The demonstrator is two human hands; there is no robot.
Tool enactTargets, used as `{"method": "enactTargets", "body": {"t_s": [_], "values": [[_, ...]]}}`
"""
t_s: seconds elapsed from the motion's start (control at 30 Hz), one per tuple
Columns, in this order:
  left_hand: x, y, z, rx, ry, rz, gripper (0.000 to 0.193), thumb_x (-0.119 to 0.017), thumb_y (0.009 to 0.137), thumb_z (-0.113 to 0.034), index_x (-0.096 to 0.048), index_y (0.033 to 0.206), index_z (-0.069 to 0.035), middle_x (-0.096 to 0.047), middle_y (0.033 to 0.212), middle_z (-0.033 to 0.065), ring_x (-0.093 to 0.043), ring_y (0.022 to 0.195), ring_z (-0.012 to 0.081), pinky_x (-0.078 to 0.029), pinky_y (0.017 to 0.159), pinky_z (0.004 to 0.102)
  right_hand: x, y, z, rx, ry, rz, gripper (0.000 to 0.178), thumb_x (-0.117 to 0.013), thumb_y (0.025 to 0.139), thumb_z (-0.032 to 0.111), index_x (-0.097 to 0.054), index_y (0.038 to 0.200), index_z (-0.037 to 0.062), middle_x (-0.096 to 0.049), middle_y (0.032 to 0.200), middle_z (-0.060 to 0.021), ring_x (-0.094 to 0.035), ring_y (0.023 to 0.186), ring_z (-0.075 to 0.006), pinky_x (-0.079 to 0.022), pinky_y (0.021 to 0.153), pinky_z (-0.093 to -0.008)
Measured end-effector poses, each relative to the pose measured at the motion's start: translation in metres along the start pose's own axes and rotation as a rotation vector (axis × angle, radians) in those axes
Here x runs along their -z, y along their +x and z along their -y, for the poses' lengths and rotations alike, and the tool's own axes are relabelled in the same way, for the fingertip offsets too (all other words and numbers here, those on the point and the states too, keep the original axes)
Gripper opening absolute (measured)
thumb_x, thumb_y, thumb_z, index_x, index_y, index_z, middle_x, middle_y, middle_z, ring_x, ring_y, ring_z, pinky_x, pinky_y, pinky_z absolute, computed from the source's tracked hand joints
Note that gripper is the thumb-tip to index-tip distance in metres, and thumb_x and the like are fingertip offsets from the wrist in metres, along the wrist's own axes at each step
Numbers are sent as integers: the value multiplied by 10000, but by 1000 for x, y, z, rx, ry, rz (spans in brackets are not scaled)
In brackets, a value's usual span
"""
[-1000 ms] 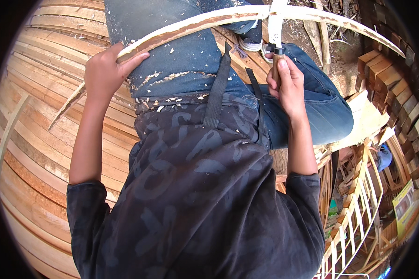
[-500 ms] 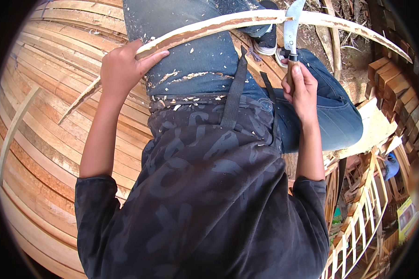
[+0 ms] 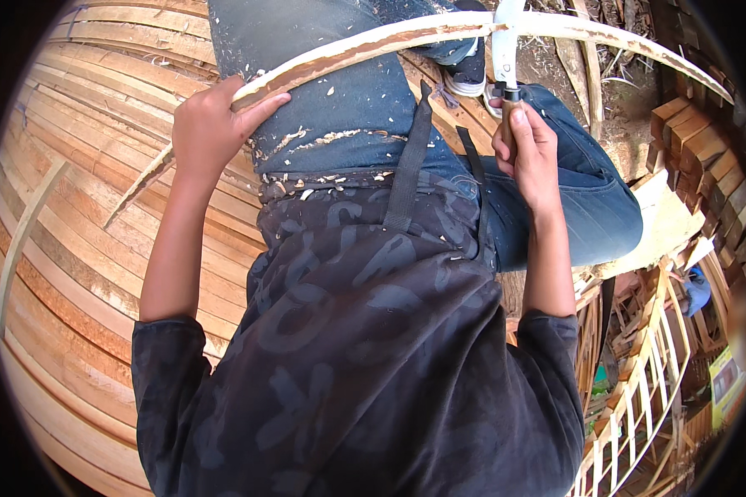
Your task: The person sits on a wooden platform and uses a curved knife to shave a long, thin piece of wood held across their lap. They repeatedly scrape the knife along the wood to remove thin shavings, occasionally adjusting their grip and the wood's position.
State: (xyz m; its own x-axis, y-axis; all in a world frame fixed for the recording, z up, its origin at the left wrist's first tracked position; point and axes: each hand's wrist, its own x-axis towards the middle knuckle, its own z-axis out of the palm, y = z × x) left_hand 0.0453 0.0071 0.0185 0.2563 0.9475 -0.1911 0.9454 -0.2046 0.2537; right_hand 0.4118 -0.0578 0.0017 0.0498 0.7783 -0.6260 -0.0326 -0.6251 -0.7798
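Wooden strip [image 3: 423,33] left to right, knife [image 3: 505,68] crosswise, pointing forward.

A long, slender wooden strip [image 3: 406,35], pale with a ragged brown streak, arches from a pointed tip at nine o'clock to another at two. At one o'clock, a knife [image 3: 506,73] stands across it, broad pale metal blade toward twelve, brown handle with dark collar toward six.

Planks [image 3: 83,277]: from here I see one curved strip [image 3: 23,228] lying across them.
Trousers [image 3: 365,99]: I see many pale shavings [image 3: 337,137] resting there.
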Motion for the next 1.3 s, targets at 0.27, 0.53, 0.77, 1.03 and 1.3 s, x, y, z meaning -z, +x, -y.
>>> {"method": "enactTargets", "body": {"t_s": [0.27, 0.53, 0.77, 1.03, 1.3], "values": [[0, 2, -2, 26, 4, 31, 508, -768, 709, -484, -677, 786, 10, -585, 557, 167, -581, 494, 314, -451, 477, 356, -2, 0, 0, 12, -105, 44, 343, -438, 1012, 305, -605, 1097, 18, -455, 597, 27, -353, 466, -15, -258, 403, -174], [5, 2, 1, 14, 11, 63, 503, -759, 712, -504, -687, 801, -14, -580, 549, 151, -583, 497, 296, -449, 478, 357, -21, -7, 12, -86, 8, 62, 352, -426, 1015, 308, -605, 1087, 13, -419, 592, 25, -333, 456, -21, -251, 393, -174], [0, 0, 0, 2, 15, 23, 522, -771, 697, -501, -686, 811, 1, -587, 556, 153, -585, 485, 283, -449, 471, 343, -21, -6, 9, -90, -114, 180, 291, -514, 982, 268, -615, 1089, 18, -469, 611, 23, -392, 498, -25, -305, 440, -187], [-1, 0, 3, -13, -5, -15, 508, -782, 693, -481, -678, 790, 7, -581, 548, 154, -581, 484, 284, -444, 467, 339, -17, -4, 7, 14, -121, 82, 311, -482, 998, 268, -598, 1132, 12, -462, 617, 30, -367, 488, -25, -285, 434, -179], [0, 0, -1, -8, -3, -19, 515, -778, 698, -484, -667, 769, 14, -578, 546, 154, -568, 465, 283, -436, 454, 342, -20, -14, 14, -73, -130, 70, 288, -549, 968, 243, -608, 1098, -7, -472, 607, 31, -400, 511, -26, -317, 451, -197]]}}
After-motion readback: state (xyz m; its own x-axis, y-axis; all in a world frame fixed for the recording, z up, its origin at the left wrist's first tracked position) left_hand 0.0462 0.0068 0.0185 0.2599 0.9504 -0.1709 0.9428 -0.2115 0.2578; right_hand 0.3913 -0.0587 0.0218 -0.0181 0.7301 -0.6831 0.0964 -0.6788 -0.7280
